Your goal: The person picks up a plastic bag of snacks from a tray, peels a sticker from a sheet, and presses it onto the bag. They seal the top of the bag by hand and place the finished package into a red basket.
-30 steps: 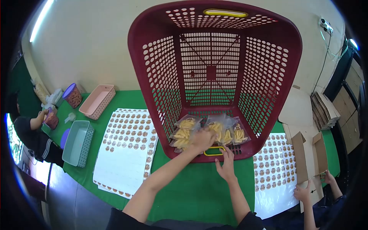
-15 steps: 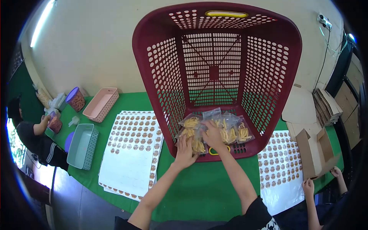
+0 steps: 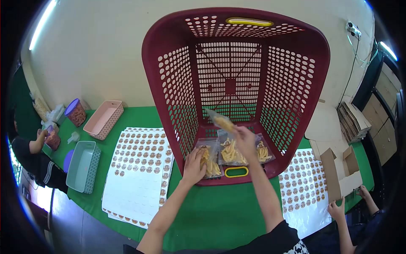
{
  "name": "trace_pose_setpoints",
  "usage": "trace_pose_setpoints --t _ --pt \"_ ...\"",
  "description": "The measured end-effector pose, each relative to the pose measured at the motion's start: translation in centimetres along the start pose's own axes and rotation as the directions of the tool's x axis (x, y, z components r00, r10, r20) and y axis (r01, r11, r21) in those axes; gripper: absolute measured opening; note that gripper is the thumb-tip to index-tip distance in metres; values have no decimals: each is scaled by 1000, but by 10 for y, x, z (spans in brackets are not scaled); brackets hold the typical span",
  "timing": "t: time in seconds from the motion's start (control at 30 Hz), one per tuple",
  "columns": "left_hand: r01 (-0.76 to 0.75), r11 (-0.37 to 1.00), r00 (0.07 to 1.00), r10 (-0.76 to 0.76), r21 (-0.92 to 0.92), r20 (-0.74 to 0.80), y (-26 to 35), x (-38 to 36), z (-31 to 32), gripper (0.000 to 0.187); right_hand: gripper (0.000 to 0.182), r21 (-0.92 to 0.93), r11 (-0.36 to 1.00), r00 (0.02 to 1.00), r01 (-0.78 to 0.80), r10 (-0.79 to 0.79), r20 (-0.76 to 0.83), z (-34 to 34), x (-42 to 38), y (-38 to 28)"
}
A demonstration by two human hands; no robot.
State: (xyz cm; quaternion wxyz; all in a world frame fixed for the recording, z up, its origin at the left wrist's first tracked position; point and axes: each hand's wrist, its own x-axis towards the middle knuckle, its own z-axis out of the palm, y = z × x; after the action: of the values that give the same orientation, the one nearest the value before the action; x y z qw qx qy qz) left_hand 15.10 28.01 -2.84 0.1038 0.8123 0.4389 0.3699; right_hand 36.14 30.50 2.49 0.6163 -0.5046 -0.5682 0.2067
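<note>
A maroon plastic laundry basket [image 3: 169, 122] lies on its side with its mouth facing me. My right hand [image 3: 246, 142] pinches a clear zip bag of pale yellow chip-like strips [image 3: 224, 122], lifted and tilted inside the basket. Against the left edge of another such bag [image 3: 210, 163] rests my left hand [image 3: 195, 166], its fingers laid along the plastic. A bag in the middle [image 3: 230, 151] and one at the right [image 3: 263, 153], both with round labels, lie on the basket's lower side, partly behind my right hand and forearm.
Sheets of round stickers [image 3: 135, 169] lie left of the basket, and another sheet [image 3: 302, 182] lies right. Further left stand a green tray [image 3: 84, 169], a pink tray [image 3: 103, 120] and a purple-lidded jar [image 3: 76, 113]. A person's hands [image 3: 337, 209] hold a cardboard box [image 3: 344, 178]; another person [image 3: 31, 152] is at far left.
My right hand has raised one bag off the others, up and to the left. My left hand has shifted slightly left and down. The view has turned slightly.
</note>
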Motion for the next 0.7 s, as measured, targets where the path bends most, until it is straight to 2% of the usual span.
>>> trace_pose_setpoints --t 0.07,0.13,0.17,0.23,0.27,0.3,0.33,0.37,0.43,0.47,0.5,0.6,0.67,0.7 --pt "-6 1000 999 5 27 40 -7 3 3 43 16 24 997 992 70 -67 -109 -37 -7 -6" --pt "-21 1000 987 19 16 158 -11 7 6 34 18 -238 941 949 242 -280 -143 -76 -17 10" --pt "-20 1000 986 18 10 163 -10 9 8 34 18 -348 919 960 186 -245 -135 -92 -25 16" --pt "88 990 996 -87 -108 14 -7 12 10 27 17 -546 822 966 161 -244 -84 -114 -43 22" --pt "96 989 994 -102 -110 -48 -2 17 8 26 17 -547 822 966 159 -245 -86 -123 -52 29" --pt "93 990 994 -98 -110 -48 3 23 6 26 18 -567 810 982 150 -189 -11 -130 -61 39" --pt "37 995 990 -48 -88 -131 8 29 3 26 18 -586 798 990 142 -128 65 -132 -69 42" --pt "-16 998 977 2 -60 -213 13 33 0 26 18 -584 799 990 142 -129 64 -132 -78 46" --pt "-72 996 977 58 -60 -207 29 45 -3 25 19 -671 720 984 176 -106 143 -127 -89 43" --pt "-126 990 974 110 -66 -199 37 47 0 25 23 -631 766 989 121 -40 141 -124 -93 37" --pt "-118 991 974 103 -63 -202 42 47 8 25 23 -628 768 988 126 -40 149 -119 -96 31" --pt "-164 985 977 155 -54 -150 45 47 40 22 24 -618 778 990 116 -41 135 -108 -101 16" --pt "-11 999 987 16 -34 159 43 42 55 35 24 -560 820 990 121 -58 129 -104 -104 10" --pt "-8 999 988 12 -31 156 46 37 55 35 24 -557 821 989 125 -59 134 -104 -105 9"
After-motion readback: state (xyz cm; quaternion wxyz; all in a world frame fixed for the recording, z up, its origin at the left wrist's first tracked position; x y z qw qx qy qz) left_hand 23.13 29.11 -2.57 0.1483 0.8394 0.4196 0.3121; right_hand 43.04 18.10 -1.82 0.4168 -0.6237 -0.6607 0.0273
